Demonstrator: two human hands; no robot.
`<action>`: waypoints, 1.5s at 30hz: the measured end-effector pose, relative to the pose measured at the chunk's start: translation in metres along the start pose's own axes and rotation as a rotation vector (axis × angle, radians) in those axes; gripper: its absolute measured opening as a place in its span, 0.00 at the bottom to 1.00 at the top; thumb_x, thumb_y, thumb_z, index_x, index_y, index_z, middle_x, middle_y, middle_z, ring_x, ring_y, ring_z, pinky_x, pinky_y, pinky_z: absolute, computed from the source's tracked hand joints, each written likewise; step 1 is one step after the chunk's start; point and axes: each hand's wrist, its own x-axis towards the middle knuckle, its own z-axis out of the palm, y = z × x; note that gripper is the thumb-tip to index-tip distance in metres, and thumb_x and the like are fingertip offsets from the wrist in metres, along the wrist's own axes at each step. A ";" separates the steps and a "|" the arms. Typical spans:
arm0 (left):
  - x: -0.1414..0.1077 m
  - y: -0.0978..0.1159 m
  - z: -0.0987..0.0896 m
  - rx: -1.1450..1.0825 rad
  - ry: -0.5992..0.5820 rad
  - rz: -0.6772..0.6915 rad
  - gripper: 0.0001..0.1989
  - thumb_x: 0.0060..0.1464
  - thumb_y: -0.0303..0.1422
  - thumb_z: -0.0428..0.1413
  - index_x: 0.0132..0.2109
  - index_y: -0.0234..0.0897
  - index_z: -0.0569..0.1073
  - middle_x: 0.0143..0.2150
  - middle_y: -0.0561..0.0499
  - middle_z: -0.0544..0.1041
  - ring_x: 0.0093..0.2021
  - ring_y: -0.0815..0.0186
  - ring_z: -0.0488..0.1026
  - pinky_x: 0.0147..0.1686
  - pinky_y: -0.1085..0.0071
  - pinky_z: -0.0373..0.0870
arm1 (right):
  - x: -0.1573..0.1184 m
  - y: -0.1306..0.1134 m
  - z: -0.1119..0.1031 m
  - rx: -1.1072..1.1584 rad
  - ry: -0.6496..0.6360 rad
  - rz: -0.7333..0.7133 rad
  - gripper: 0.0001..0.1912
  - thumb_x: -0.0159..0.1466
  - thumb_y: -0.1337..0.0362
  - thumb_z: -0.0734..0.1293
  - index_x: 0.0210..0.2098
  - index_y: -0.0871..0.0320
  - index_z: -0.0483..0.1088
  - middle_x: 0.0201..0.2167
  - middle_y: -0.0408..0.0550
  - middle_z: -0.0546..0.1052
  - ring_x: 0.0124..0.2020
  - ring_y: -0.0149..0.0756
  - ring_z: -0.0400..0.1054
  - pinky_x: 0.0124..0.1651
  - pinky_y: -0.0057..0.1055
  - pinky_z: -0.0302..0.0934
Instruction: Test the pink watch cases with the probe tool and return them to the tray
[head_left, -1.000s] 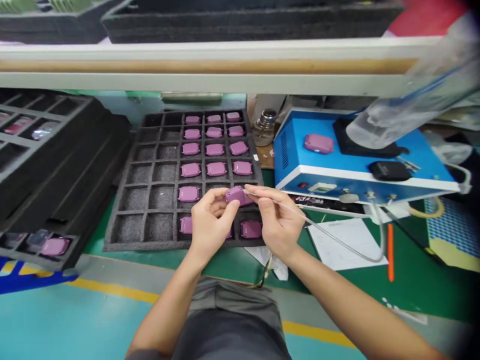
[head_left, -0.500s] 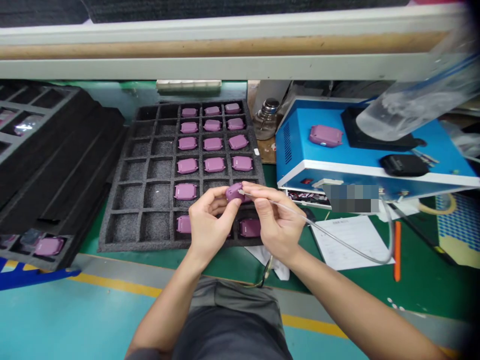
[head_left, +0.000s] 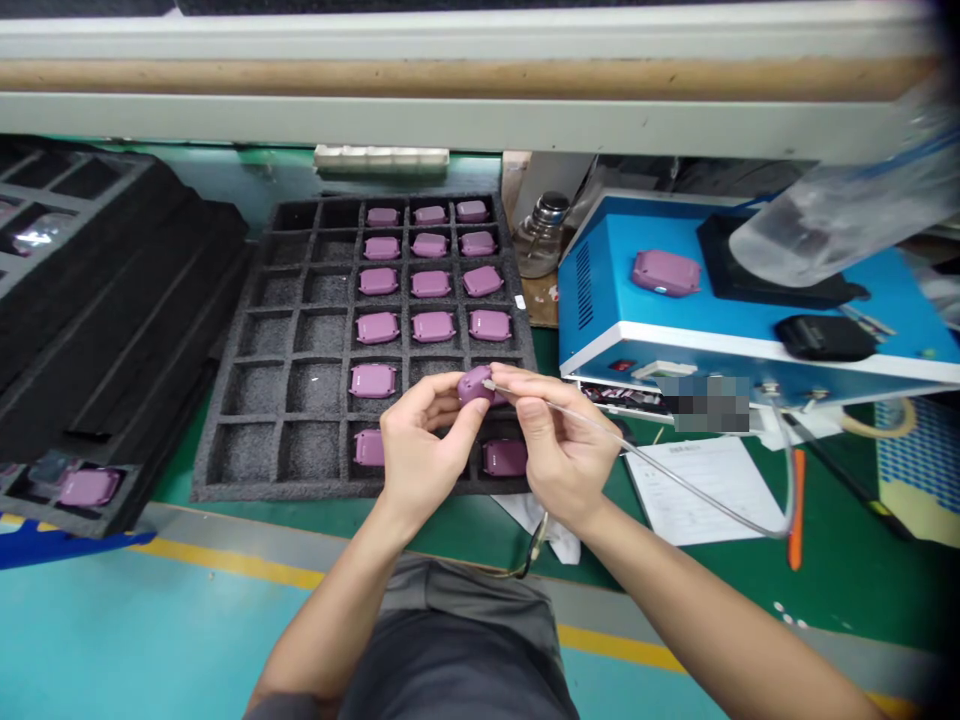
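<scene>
My left hand (head_left: 427,435) is closed on a purple watch-like case (head_left: 474,386), its thumb and fingers gripping the near side. Against the case's right side, my right hand (head_left: 566,440) pinches a thin clear tube (head_left: 585,416), whose pale tip touches or nearly touches the case; the exact contact is too small to tell. The tube curves right to the front of a blue machine (head_left: 645,345). Beneath both hands lies a black foam tray (head_left: 244,415) with similar purple cases (head_left: 373,380) in its right-hand columns. My hands hide some of its compartments.
On the blue machine lie another purple case (head_left: 666,272) and a black device (head_left: 825,338), beside a clear cylinder (head_left: 795,245). A glass bottle (head_left: 541,235), paper sheet (head_left: 705,492) and orange stick (head_left: 797,510) are nearby. Stacked foam trays (head_left: 142,320) stand left; a shelf (head_left: 450,125) crosses above.
The camera view has shifted slightly, so the tray and machine appear a little moved. Both hands keep the same hold on the purple case and the tube.
</scene>
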 end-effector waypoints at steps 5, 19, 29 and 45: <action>-0.002 0.001 -0.001 0.048 0.006 -0.020 0.10 0.56 0.32 0.67 0.46 0.36 0.81 0.42 0.47 0.85 0.40 0.64 0.84 0.41 0.73 0.82 | 0.000 0.000 0.000 0.028 -0.008 0.025 0.08 0.72 0.66 0.67 0.44 0.52 0.80 0.45 0.49 0.85 0.52 0.43 0.82 0.55 0.45 0.78; 0.007 0.000 0.000 0.067 0.037 0.027 0.13 0.54 0.32 0.69 0.46 0.36 0.81 0.42 0.48 0.86 0.39 0.65 0.85 0.41 0.75 0.82 | 0.009 0.005 0.002 0.094 -0.025 0.024 0.08 0.72 0.65 0.67 0.44 0.52 0.79 0.45 0.50 0.85 0.51 0.40 0.81 0.56 0.42 0.77; 0.008 0.002 -0.001 0.075 0.046 0.007 0.15 0.52 0.34 0.70 0.46 0.34 0.81 0.42 0.46 0.86 0.39 0.63 0.85 0.40 0.73 0.83 | 0.011 0.004 0.001 0.095 -0.035 0.024 0.08 0.72 0.63 0.66 0.43 0.52 0.79 0.44 0.50 0.85 0.51 0.41 0.81 0.56 0.43 0.77; 0.008 0.003 0.000 0.076 0.051 0.002 0.15 0.52 0.33 0.69 0.46 0.34 0.81 0.41 0.46 0.86 0.38 0.63 0.85 0.39 0.74 0.83 | 0.012 0.003 0.002 0.101 -0.031 0.018 0.08 0.72 0.64 0.66 0.43 0.52 0.79 0.43 0.50 0.85 0.51 0.41 0.81 0.56 0.42 0.77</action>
